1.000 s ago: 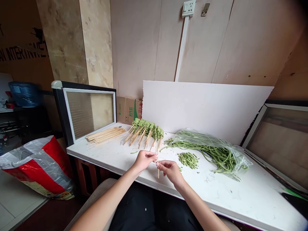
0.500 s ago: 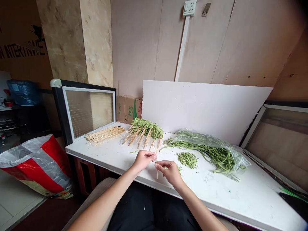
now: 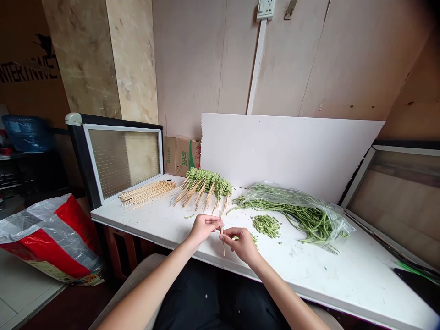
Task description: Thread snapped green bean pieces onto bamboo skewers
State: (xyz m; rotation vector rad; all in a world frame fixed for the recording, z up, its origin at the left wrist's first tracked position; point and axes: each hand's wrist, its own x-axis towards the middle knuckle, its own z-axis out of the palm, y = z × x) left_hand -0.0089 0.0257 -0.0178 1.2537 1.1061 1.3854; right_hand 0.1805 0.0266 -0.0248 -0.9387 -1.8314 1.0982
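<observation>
Over the table's front edge, my left hand [image 3: 206, 228] pinches a bamboo skewer [image 3: 222, 238] between thumb and fingers. My right hand [image 3: 240, 242] grips the same skewer lower down, close to its near end. The far end appears to carry green bean pieces [image 3: 218, 189], overlapping the pile behind. That pile of bean skewers [image 3: 202, 176] lies beyond my hands, with bare stick ends toward me. Cut bean pieces [image 3: 266, 225] form a heap right of my right hand; a few more are partly hidden behind it.
Bare skewers [image 3: 147, 193] lie at the table's left. Long green beans [image 3: 309, 219] in a clear plastic bag are on the right. A cardboard box [image 3: 182, 156] and a white board [image 3: 288, 151] stand at the back. A red and white sack [image 3: 51, 247] sits left of the table [image 3: 343, 275].
The view has turned slightly, so the scene sits a little further left. Both hands still hold the skewer in nearly the same place.
</observation>
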